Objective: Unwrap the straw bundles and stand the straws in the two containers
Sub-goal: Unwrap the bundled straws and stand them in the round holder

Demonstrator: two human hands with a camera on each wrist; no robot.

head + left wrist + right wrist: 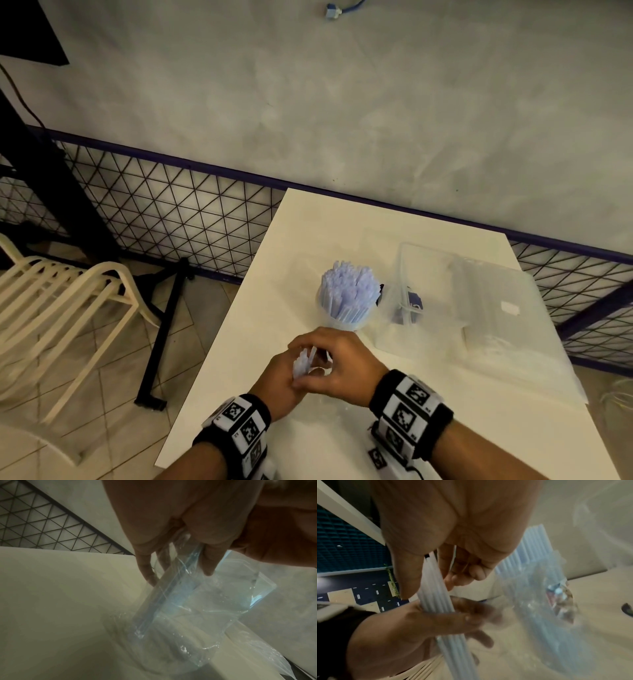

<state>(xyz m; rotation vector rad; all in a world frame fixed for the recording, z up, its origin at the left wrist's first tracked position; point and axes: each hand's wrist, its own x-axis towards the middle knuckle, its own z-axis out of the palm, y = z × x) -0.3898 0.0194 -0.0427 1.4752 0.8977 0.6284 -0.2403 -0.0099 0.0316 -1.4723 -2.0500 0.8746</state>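
Left hand (279,380): clenched round straws (303,361), long axis upright.
Right hand (337,366): pinching straw tops.
Container (342,320): just beyond both hands, already full.

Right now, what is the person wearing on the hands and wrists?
Both hands are bare, with no gloves. Each wrist carries a black band, the left band and the right band, with white square tiles printed with black coded markers. A thin black cable leaves the right band.

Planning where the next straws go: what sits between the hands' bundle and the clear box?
In the head view, a clear round cup packed with upright white straws stands between the held straw bundle and the clear plastic box.
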